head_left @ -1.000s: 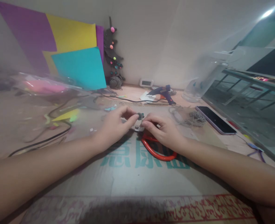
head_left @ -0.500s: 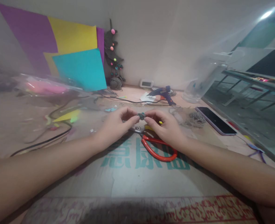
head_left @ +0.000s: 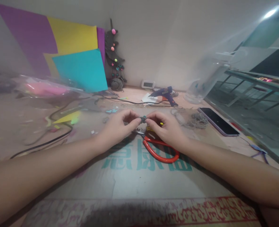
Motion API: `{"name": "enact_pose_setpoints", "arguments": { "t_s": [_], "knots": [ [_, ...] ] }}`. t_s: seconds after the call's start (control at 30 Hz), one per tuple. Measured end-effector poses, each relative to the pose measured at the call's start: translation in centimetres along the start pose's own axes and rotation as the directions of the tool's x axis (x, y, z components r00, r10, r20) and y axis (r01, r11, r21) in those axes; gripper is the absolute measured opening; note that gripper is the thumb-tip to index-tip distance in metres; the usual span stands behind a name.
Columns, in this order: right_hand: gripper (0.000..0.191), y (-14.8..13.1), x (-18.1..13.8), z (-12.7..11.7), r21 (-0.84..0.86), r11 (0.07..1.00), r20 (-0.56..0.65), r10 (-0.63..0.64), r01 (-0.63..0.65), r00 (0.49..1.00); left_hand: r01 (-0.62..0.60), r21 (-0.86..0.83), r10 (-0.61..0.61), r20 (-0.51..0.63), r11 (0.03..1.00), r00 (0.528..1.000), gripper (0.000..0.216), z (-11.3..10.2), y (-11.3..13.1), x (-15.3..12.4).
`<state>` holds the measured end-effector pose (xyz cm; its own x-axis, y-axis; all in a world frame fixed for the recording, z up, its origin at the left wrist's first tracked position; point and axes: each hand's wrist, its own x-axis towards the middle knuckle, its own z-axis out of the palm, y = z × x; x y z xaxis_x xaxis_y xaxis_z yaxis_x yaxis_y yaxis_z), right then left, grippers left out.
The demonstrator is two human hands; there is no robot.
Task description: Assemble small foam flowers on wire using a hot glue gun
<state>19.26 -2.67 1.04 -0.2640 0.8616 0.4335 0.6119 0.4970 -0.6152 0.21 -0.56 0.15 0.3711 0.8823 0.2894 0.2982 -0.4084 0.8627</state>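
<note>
A left hand (head_left: 115, 126) and a right hand (head_left: 167, 128) pinch a small dark piece (head_left: 142, 119) between their fingertips at the frame's center, red-handled scissors (head_left: 158, 156) just below, a phone (head_left: 218, 122) lying at right.

Free room across near printed board (head_left: 132, 186), red-handled scissors (head_left: 153, 156) obstructing beneath hands (head_left: 115, 126), phone (head_left: 218, 122) at right, glue gun (head_left: 164, 92) beyond.

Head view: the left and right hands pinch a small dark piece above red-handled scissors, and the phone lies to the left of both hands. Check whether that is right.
Wrong side: the head view shows the phone to the right of the left hand and right hand, which do pinch a small dark piece above red-handled scissors.
</note>
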Motion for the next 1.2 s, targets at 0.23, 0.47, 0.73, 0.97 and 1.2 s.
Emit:
{"name": "enact_pose_setpoints", "arguments": {
  "t_s": [0.23, 0.47, 0.73, 0.97, 1.2],
  "knots": [
    [0.018, -0.14, -0.09, -0.20, 0.031, 0.999, 0.005, 0.020, -0.021, 1.000, -0.011, 0.043, 0.011, 0.004, 0.999, 1.000, 0.020, -0.10, -0.35, 0.13],
    [0.016, 0.09, -0.02, -0.11, 0.025, 1.000, -0.010, 0.019, -0.019, 1.000, -0.008, 0.013, 0.008, 0.029, 1.000, 1.000, 0.023, 0.05, -0.66, 0.00],
    [0.016, 0.22, 0.10, -0.09, 0.051, 0.997, -0.026, 0.054, -0.053, 0.998, -0.021, -0.102, 0.015, -0.064, 0.995, 0.998, 0.028, -0.14, -0.56, -0.02],
    [0.015, 0.22, 0.09, -0.05, 0.065, 0.997, -0.028, 0.043, -0.041, 0.999, 0.039, -0.071, -0.047, -0.108, 0.997, 0.993, 0.024, -0.40, -0.41, 0.21],
    [0.014, 0.28, -0.04, -0.05, 0.047, 0.998, -0.023, 0.031, -0.030, 0.999, 0.039, -0.062, -0.046, -0.112, 0.997, 0.993, 0.015, -0.27, -0.87, 0.49]
  ]
}}
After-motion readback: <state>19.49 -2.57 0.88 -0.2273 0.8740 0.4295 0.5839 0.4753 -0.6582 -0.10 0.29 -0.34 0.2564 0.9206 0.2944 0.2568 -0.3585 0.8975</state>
